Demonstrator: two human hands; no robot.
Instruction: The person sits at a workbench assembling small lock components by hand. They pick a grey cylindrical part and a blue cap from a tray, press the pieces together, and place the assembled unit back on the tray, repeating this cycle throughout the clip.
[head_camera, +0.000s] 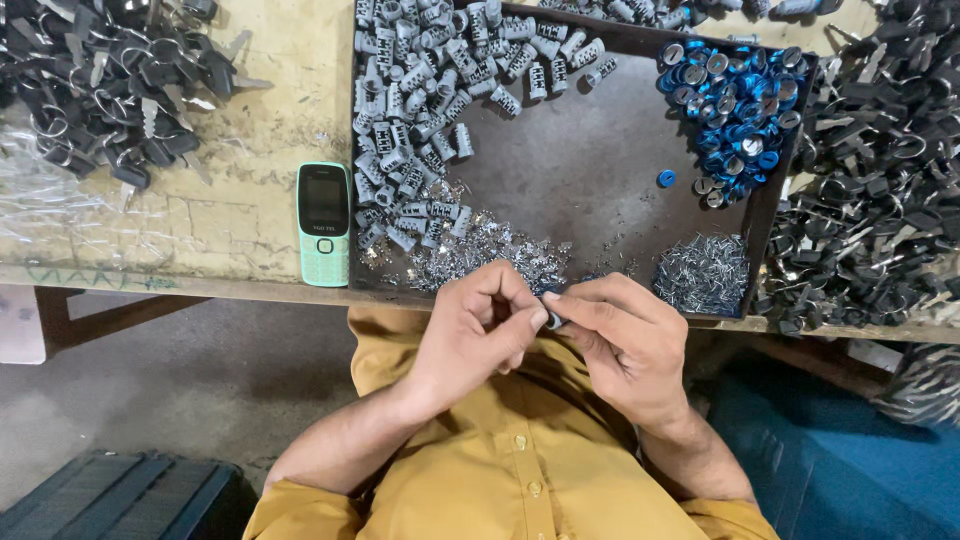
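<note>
A small dark part with a blue edge (553, 320) is pinched between the fingertips of both hands, just in front of the near rim of the tray and above the mustard-yellow buttoned shirt (520, 450); most of it is covered by the fingers, so its shape cannot be made out. The left hand (478, 335) is curled, thumb and forefinger pressed onto the part from the left, while the right hand (625, 340) is closed on it from the other side with its fingers bent inward.

Just beyond the hands a shallow dark rectangular metal tray (590, 160) is seen, its far edge cut off by the frame. Inside it are heaped ribbed grey metal cylinders (420, 110) on the left, a glittering spill of tiny silvery metal bits (490, 250) at the near edge, a tangle of thin bright wire clips (703, 272) at the near right corner, and glossy blue round caps (730, 105) at the far right — one blue cap (666, 178) is set apart on the bare tray floor.

Beside the tray a mint-green push-button phone (323, 224) is laid on the worn, stained yellowish tabletop (270, 110). Piles of black-headed metal keys are spread at the far left (100, 80) and the right (880, 170), both cropped by the frame
</note>
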